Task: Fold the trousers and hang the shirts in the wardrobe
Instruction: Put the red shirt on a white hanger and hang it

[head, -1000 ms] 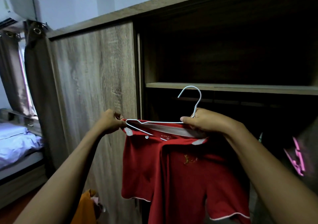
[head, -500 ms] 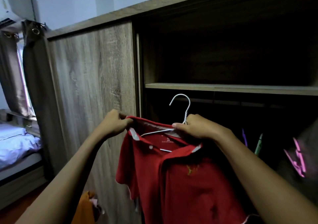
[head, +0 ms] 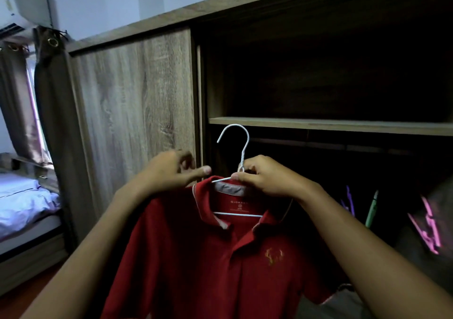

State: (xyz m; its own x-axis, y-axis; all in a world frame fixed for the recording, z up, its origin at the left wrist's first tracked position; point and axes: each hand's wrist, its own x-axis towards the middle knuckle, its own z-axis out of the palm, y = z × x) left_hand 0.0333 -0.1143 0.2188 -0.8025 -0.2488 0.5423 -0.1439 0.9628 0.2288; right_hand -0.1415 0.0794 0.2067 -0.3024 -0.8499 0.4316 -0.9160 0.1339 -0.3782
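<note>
Right hand [head: 267, 179]: pinching hanger [head: 241, 156] neck.
Left hand [head: 171, 169]: loosely closed on shirt [head: 196, 257] shoulder.
Rail [head: 318, 144]: right of hook, frame centre.

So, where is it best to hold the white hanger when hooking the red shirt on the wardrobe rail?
Probably at the neck just under the hook, where the right hand already pinches the white hanger, coming from the right. The hook opens leftward and stands clear above the red shirt, so it stays free.
</note>
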